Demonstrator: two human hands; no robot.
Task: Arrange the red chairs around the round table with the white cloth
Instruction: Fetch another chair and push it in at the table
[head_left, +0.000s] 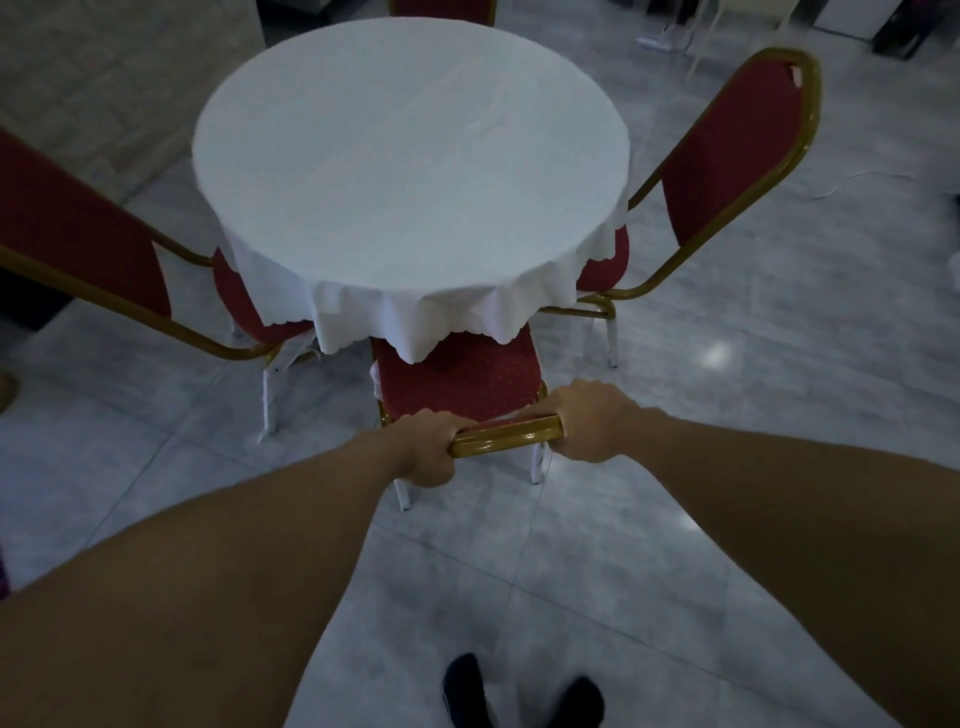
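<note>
Both hands, left hand (427, 451) and right hand (589, 422), grip the chair (457, 376) back; next, slide it under the surface (410, 145) ahead

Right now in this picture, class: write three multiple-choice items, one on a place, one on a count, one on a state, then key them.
1. Where is the near chair's seat?
A. partly under the cloth's hem
B. stacked on the table
C. far from the table

2. How many red chairs show?
A. two
B. four
C. six

3. What are both hands doing?
A. hanging free
B. gripping the chair's top rail
C. lifting the cloth

Key: 1 A, the white cloth overhangs the seat. 2 B, near, left, right, far. 3 B, left hand and right hand close on the gold rail.
</note>
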